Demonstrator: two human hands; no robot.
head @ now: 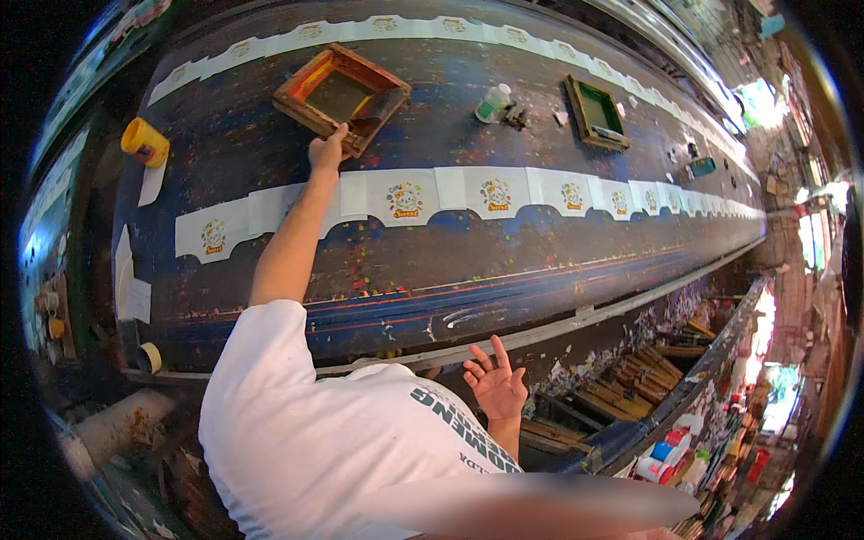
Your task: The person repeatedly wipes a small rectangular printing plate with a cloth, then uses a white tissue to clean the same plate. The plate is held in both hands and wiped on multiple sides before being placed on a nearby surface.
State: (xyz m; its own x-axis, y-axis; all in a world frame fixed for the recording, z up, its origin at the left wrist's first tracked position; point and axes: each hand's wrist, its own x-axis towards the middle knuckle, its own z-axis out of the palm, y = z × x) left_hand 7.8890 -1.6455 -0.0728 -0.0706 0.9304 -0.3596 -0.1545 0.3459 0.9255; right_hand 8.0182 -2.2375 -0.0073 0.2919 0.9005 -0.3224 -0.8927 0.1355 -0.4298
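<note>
My left hand (327, 150) reaches across the long dark printing table (432, 260) and grips the near corner of a wooden screen-printing frame (312, 116). Orange and yellow ink stains the inside of this frame, and a dark tool lies at its near right side, close to my fingers. Below it runs a row of white cut pieces with a printed cartoon design (403, 200); my forearm covers part of one. My right hand (498, 385) is held palm up by the table's near edge, its fingers spread and nothing in them.
A smaller green-stained screen frame (597, 113) and a plastic bottle (493, 103) stand further right. A yellow container (145, 143) is at the far left, a tape roll (150, 358) at the near left corner. A second white row (385, 27) lines the far side. Wooden frames (634, 381) fill a rack below.
</note>
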